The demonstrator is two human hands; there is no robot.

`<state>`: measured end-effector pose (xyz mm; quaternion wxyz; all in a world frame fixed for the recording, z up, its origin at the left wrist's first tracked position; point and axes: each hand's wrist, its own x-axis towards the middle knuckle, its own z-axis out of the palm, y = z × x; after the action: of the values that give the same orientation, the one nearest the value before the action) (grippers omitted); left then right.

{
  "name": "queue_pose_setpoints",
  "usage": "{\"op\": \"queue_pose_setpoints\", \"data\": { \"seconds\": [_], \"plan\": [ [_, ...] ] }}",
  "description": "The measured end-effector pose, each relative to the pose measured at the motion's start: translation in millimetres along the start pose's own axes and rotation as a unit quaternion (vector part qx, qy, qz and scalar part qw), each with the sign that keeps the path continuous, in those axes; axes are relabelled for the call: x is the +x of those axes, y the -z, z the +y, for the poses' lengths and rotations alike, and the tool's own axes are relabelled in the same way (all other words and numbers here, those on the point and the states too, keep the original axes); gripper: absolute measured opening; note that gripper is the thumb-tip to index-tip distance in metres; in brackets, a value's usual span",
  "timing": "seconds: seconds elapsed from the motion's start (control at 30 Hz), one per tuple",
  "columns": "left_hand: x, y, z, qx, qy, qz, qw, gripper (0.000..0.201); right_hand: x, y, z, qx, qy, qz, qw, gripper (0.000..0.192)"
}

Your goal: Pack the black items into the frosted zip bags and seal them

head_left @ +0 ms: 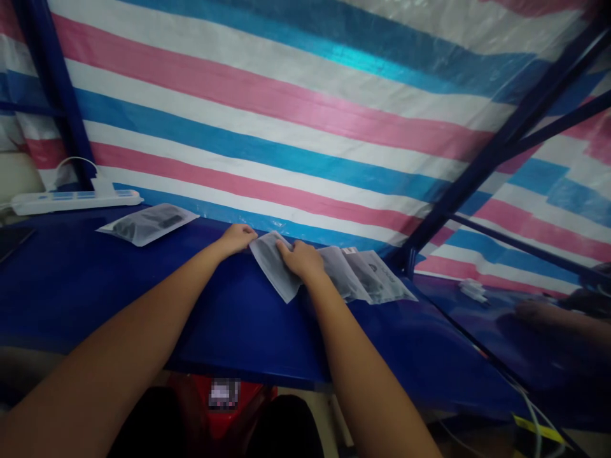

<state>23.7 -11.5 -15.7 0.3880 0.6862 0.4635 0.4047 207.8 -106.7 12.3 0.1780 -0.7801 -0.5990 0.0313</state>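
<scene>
A white power strip (76, 200) lies at the back left edge of the blue table (95, 286), its cable looping up behind. A clear pouch (147, 224) with dark contents lies near it. A striped pink, white and blue tarp (286, 108) hangs behind, a blue metal frame (501, 140) at right.
</scene>
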Motion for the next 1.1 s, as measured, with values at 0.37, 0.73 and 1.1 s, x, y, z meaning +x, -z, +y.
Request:
{"op": "queue_pose_setpoints", "data": {
  "seconds": [0.37,0.73,1.1],
  "plan": [
    [6.0,14.9,21.8,-0.388,0.009,0.202,0.899,0.028,-7.0,-15.4,-18.8,0.420,0.115,-0.164,0.885,0.051],
    [-22.4,3.2,45.6,-0.405,0.079,-0.080,0.907,0.015,0.3,-13.5,-19.5,0.335,0.160,0.069,0.926,0.045],
    [-21.5,-10.1,33.9,-0.328,0.085,-0.116,0.934,0.015,4.7,-9.6,-11.0,0.400,0.099,-0.061,0.909,0.034]
  ]
}}
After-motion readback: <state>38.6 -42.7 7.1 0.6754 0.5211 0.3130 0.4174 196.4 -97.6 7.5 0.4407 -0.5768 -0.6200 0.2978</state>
